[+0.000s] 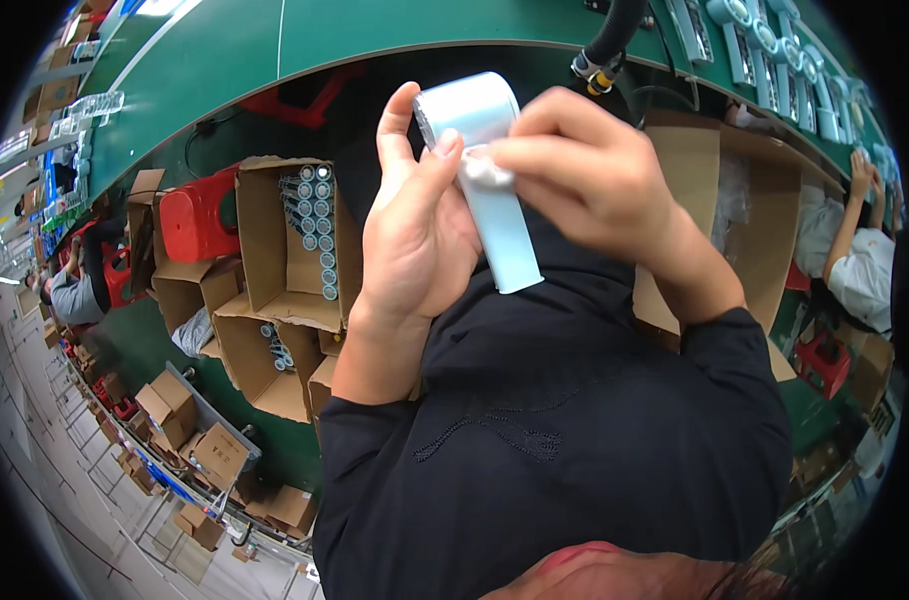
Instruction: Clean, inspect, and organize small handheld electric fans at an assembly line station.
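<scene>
A pale blue plastic housing (503, 235), with a round drum-shaped head and a straight handle, is held up in front of my chest. My left hand (415, 225) grips it from the left, thumb pressed near the neck and forefinger up beside the drum. On the other side, my right hand (600, 170) has its fingers pinched round a small crumpled white wad (487, 172), which looks like a cloth or wipe. The wad touches the housing where head and handle meet. The handle's end points down toward my black shirt.
Cardboard boxes (295, 290) on the left hold several round-headed parts. A red stool (200, 220) stands beside them. Another open carton (680, 160) is at the right. Along the green table (395, 30) are a black hose (620, 30) and rows of blue housings (765, 50). Co-workers sit at both sides.
</scene>
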`<state>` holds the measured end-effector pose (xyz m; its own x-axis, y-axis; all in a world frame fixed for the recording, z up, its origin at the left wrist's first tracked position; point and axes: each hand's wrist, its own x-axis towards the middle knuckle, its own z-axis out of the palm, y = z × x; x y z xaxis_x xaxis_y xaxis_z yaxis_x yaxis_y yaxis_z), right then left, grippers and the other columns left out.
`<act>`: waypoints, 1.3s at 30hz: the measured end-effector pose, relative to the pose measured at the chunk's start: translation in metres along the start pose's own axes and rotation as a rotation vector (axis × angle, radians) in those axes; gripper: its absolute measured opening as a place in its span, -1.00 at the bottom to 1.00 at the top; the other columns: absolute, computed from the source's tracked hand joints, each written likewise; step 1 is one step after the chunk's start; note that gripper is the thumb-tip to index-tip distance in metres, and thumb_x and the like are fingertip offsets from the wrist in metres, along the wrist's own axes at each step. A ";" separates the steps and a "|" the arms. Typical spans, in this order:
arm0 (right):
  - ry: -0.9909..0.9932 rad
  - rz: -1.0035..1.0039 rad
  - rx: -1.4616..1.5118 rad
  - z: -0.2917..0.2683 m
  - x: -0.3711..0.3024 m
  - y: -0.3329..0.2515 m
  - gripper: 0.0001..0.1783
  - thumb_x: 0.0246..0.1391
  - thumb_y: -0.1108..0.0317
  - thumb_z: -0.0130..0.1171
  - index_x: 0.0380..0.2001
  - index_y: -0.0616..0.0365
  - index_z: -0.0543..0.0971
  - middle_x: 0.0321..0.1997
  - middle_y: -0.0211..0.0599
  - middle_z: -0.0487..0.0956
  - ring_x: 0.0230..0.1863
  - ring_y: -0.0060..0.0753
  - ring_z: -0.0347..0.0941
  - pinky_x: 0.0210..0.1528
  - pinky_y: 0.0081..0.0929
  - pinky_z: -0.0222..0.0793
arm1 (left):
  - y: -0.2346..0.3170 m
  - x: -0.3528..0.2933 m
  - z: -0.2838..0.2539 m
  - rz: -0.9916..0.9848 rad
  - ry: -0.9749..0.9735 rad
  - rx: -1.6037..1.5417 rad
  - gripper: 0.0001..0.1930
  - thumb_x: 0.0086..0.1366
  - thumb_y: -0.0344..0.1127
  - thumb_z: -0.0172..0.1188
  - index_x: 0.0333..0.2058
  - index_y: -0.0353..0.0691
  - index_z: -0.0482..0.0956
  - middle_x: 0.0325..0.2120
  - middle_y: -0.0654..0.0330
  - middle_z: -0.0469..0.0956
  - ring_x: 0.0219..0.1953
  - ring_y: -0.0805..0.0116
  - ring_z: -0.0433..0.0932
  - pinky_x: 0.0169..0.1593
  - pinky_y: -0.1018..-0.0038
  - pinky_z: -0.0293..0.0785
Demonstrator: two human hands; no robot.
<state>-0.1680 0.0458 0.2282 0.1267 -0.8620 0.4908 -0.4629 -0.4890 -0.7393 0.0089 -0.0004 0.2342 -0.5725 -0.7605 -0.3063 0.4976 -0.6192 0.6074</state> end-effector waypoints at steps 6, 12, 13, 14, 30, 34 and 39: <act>-0.137 -0.081 0.094 0.004 -0.035 -0.019 -0.75 -0.03 0.65 0.34 -0.23 0.22 0.73 -0.30 -0.36 0.52 -0.44 -0.49 0.39 -0.44 -0.60 0.31 | 0.007 -0.001 -0.012 -0.029 -0.049 0.056 -0.37 0.52 -0.38 0.00 0.40 0.11 -0.11 0.20 -0.12 0.22 0.14 0.10 0.41 0.12 0.19 0.45; -0.030 0.064 -0.017 -0.002 -0.001 -0.006 -0.75 -0.02 0.65 0.33 -0.23 0.21 0.73 -0.32 -0.35 0.51 -0.44 -0.48 0.39 -0.44 -0.59 0.31 | 0.000 -0.003 0.000 -0.019 0.040 0.067 -0.48 0.57 -0.35 -0.12 0.40 0.03 -0.03 0.27 -0.08 0.25 0.19 0.00 0.44 0.20 0.16 0.45; -0.047 0.050 0.025 -0.002 -0.008 -0.012 -0.75 -0.02 0.66 0.33 -0.22 0.21 0.73 -0.32 -0.35 0.52 -0.44 -0.48 0.39 -0.44 -0.60 0.31 | 0.000 -0.004 -0.002 -0.031 0.025 0.048 -0.46 0.56 -0.36 -0.09 0.40 0.04 -0.05 0.25 -0.09 0.25 0.16 0.03 0.45 0.18 0.16 0.45; -0.068 0.024 0.071 0.000 -0.014 -0.015 -0.74 -0.02 0.66 0.32 -0.22 0.21 0.73 -0.31 -0.35 0.52 -0.44 -0.48 0.39 -0.44 -0.60 0.30 | 0.002 -0.004 -0.007 -0.029 0.014 0.029 -0.44 0.55 -0.36 -0.06 0.39 0.06 -0.06 0.23 -0.11 0.25 0.14 0.06 0.45 0.16 0.17 0.45; -0.098 0.202 0.046 0.001 0.009 -0.002 -0.79 0.00 0.61 0.34 -0.24 0.24 0.72 -0.29 -0.34 0.56 -0.43 -0.51 0.40 -0.41 -0.61 0.29 | 0.011 -0.007 -0.042 -0.045 -0.046 -0.134 -0.62 0.60 -0.25 -0.16 0.32 -0.09 0.19 0.24 -0.10 0.33 0.20 -0.03 0.48 0.22 0.05 0.44; -0.098 0.188 0.056 -0.002 0.011 -0.006 -0.88 0.05 0.58 0.33 -0.31 0.21 0.75 -0.29 -0.30 0.58 -0.46 -0.52 0.40 -0.44 -0.61 0.28 | 0.012 -0.004 -0.041 -0.040 -0.040 -0.172 -0.64 0.61 -0.21 -0.18 0.30 -0.06 0.24 0.23 -0.09 0.34 0.18 -0.06 0.49 0.19 0.05 0.46; -0.441 -0.126 0.679 -0.016 -0.042 0.002 -0.93 0.09 0.55 0.32 -0.45 0.21 0.73 -0.30 -0.31 0.55 -0.51 -0.52 0.38 -0.47 -0.66 0.28 | 0.031 -0.001 -0.019 -0.029 0.126 -0.174 -0.56 0.60 -0.16 -0.17 0.31 -0.23 0.20 0.17 -0.16 0.40 0.11 -0.07 0.52 0.22 0.02 0.41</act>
<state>-0.1886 0.0828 0.2139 0.5410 -0.6994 0.4670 0.1922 -0.4378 -0.8783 0.0379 -0.0224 0.2394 -0.5077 -0.7534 -0.4180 0.5931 -0.6575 0.4646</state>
